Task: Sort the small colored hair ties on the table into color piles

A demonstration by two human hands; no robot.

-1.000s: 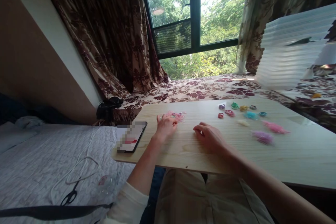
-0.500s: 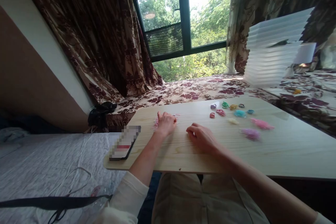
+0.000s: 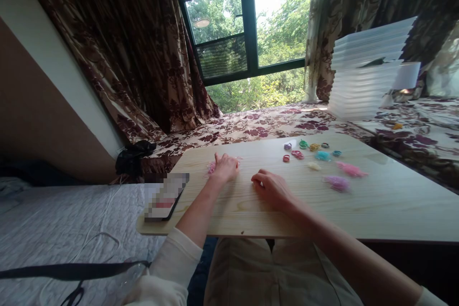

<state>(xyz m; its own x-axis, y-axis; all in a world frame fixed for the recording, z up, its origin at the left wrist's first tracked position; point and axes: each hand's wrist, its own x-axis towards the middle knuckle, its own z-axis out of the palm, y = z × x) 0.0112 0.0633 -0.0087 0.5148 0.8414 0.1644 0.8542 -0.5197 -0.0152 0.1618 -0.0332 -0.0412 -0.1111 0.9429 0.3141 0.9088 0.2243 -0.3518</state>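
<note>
My left hand point(image 3: 226, 167) rests at the left of the pale wooden table, over a small pile of pink elastic bands point(image 3: 211, 168). Its fingers curl down beside the bands, and their tips are mostly hidden. To its right, my right hand point(image 3: 271, 187) lies on the tabletop with fingers bent and drawn together; whatever they pinch, if anything, is too small to make out. A gap separates the two hands. Farther right are a purple bundle point(image 3: 337, 183), a pink bundle point(image 3: 350, 169) and a turquoise bundle point(image 3: 322, 155) of similar bands.
Several small coloured band loops, among them a red one point(image 3: 286, 158) and a green one point(image 3: 303, 144), sit toward the table's point(image 3: 394, 205) back. A phone point(image 3: 167, 198) with a blurred screen lies at the left edge. A tall white stack point(image 3: 362, 81) stands beyond.
The whole view has shifted slightly, so things appear a little farther left. Both hands keep nearly the same pose and place on the table.
</note>
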